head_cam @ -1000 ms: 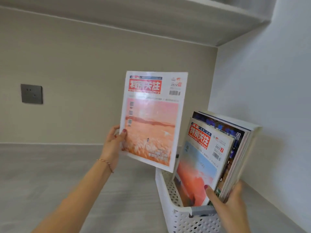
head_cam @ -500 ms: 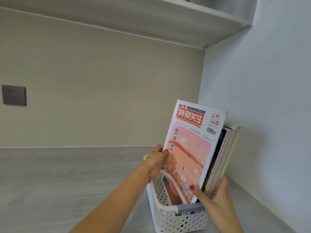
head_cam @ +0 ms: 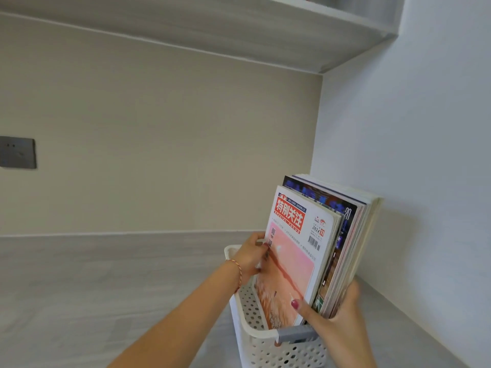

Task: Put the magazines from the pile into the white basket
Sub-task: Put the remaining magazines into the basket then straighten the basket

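Note:
A white perforated basket (head_cam: 249,312) with a grey handle stands on the counter near the right wall. Several magazines (head_cam: 350,235) stand upright in it, leaning right. At the front of them stands a pink-covered magazine (head_cam: 295,261) with a red title, lower edge inside the basket. My left hand (head_cam: 252,256) grips its left edge. My right hand (head_cam: 332,314) clasps the bottom of the whole upright stack, thumb on the pink cover, fingers behind. The pile the magazines came from is out of view.
A grey counter (head_cam: 106,288) stretches left of the basket. The white side wall (head_cam: 425,181) is close on the right, a shelf (head_cam: 239,30) hangs overhead, and a dark wall socket (head_cam: 17,152) sits at far left.
My left hand brought the pink magazine from mid-air rightward and down into the basket, against the front of the stack. My right hand kept holding the stack.

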